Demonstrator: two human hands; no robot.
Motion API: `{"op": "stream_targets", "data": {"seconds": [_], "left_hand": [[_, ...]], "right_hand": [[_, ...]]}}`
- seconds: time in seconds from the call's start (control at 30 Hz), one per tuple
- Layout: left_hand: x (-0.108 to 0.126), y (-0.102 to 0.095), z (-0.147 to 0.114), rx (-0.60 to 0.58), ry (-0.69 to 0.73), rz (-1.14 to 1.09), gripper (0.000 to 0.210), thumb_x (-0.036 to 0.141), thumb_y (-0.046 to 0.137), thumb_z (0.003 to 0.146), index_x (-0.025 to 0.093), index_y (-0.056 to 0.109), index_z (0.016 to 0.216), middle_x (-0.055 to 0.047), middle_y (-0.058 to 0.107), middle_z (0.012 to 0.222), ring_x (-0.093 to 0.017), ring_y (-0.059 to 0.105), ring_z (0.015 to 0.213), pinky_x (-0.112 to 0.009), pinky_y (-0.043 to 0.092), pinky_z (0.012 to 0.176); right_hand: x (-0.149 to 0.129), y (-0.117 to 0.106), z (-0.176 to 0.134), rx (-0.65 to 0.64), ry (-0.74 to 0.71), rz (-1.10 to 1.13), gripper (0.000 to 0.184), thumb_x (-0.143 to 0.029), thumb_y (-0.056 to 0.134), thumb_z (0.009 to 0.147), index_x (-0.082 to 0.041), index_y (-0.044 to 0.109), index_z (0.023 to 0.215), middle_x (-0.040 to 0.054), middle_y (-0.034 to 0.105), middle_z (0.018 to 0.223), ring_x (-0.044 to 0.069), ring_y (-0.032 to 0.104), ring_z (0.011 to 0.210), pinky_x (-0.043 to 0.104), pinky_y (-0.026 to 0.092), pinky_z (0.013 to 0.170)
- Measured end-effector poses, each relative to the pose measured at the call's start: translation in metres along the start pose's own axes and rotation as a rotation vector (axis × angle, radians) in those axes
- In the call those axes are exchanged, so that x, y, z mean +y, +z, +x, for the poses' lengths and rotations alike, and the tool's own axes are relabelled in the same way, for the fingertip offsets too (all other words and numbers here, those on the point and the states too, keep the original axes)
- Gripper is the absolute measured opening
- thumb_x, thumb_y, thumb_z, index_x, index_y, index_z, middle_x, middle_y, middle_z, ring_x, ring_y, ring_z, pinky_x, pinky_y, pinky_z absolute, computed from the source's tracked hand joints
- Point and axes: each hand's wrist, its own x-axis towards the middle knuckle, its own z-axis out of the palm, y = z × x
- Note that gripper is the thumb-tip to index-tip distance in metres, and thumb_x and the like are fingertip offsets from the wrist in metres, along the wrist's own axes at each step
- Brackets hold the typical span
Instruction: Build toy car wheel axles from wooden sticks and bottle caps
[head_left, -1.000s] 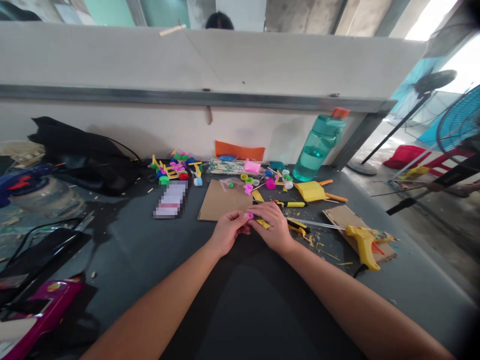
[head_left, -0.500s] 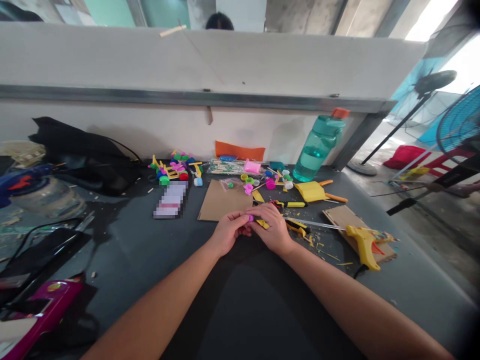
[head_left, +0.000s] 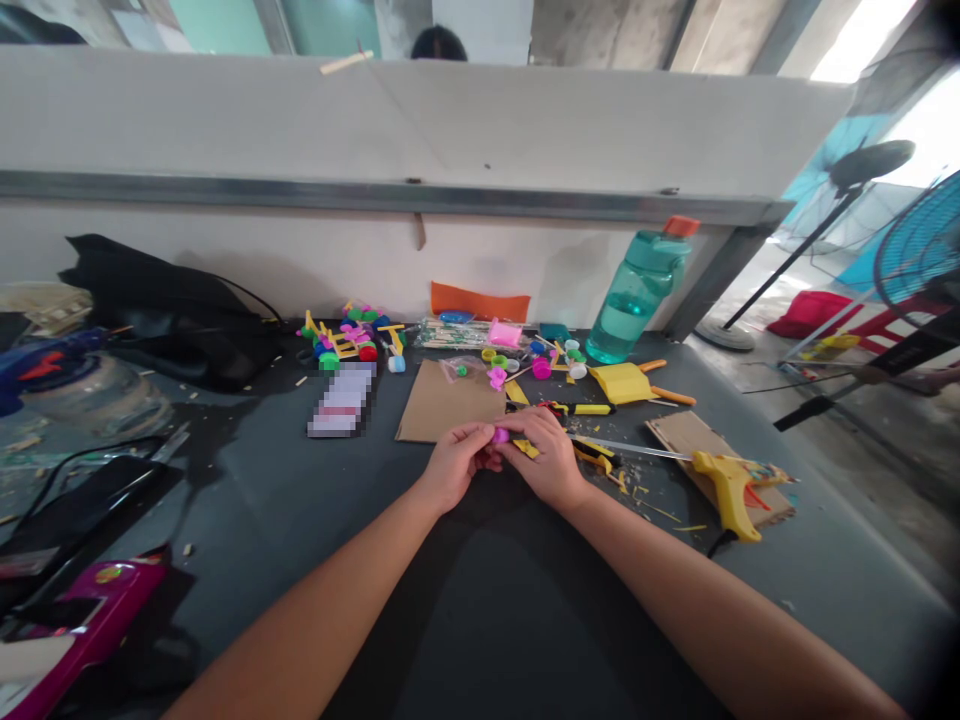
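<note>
Between my fingertips is a small purple lump (head_left: 501, 435), perhaps modelling clay; its exact kind is too small to make out. My left hand (head_left: 455, 468) pinches it from the left, thumb on top. My right hand (head_left: 546, 458) closes on it from the other side, the fingers hiding part of it. Both hands hover at the front edge of a cardboard sheet (head_left: 442, 400). Just beyond them lies a pink flower-like piece (head_left: 497, 378). A yellow-and-black cutter (head_left: 589, 409) is close to my right hand.
Coloured clay models (head_left: 352, 335) and small tubs (head_left: 541, 368) line the back. A teal bottle (head_left: 626, 310) stands right of them. A yellow glue gun (head_left: 731, 485) rests on cardboard at right, beside yellow scraps. A phone (head_left: 342, 400) lies left; a person's head shows beyond the partition.
The purple lump shows slightly more between my fingertips, and my fingers have shifted a little. Both hands stay in the same place.
</note>
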Motion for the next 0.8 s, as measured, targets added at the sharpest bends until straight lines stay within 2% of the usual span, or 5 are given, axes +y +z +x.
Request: {"op": "stream_targets", "data": {"seconds": [0.2, 0.5, 0.7, 0.8], "left_hand": [[-0.0003, -0.0001, 0.0, -0.002, 0.003, -0.007, 0.021, 0.032, 0.074, 0.068, 0.012, 0.065, 0.066, 0.001, 0.058, 0.059, -0.008, 0.053, 0.052, -0.021, 0.046, 0.051], [0.0011, -0.0026, 0.0002, -0.03, -0.027, 0.037, 0.024, 0.032, 0.076, 0.066, 0.012, 0.063, 0.065, 0.001, 0.058, 0.056, -0.008, 0.055, 0.051, -0.022, 0.047, 0.054], [-0.0012, -0.0019, 0.0005, -0.025, -0.013, 0.031, 0.025, 0.035, 0.074, 0.068, 0.012, 0.064, 0.069, 0.002, 0.057, 0.056, -0.008, 0.053, 0.049, -0.022, 0.046, 0.051], [-0.0023, -0.0023, 0.0008, -0.038, 0.009, 0.023, 0.027, 0.038, 0.07, 0.072, 0.012, 0.065, 0.069, 0.002, 0.057, 0.056, -0.008, 0.053, 0.048, -0.022, 0.046, 0.05]], "right_hand": [[-0.0039, -0.001, 0.0009, -0.011, -0.018, 0.027, 0.024, -0.026, 0.065, 0.08, -0.022, 0.063, 0.103, 0.0052, 0.069, 0.094, 0.021, 0.059, 0.093, 0.04, 0.048, 0.085], [0.0021, 0.0012, 0.0015, 0.024, -0.08, 0.045, 0.019, -0.023, 0.064, 0.082, -0.025, 0.068, 0.101, 0.0042, 0.072, 0.095, 0.02, 0.063, 0.089, 0.039, 0.051, 0.083], [-0.0001, 0.0013, -0.0009, -0.003, -0.018, 0.056, 0.032, -0.025, 0.066, 0.08, -0.024, 0.063, 0.112, 0.0058, 0.07, 0.097, 0.022, 0.059, 0.093, 0.04, 0.05, 0.083], [-0.0016, 0.0006, -0.0008, -0.029, -0.02, 0.061, 0.029, -0.024, 0.063, 0.082, -0.024, 0.063, 0.11, 0.0051, 0.069, 0.097, 0.022, 0.058, 0.093, 0.041, 0.049, 0.085]]}}
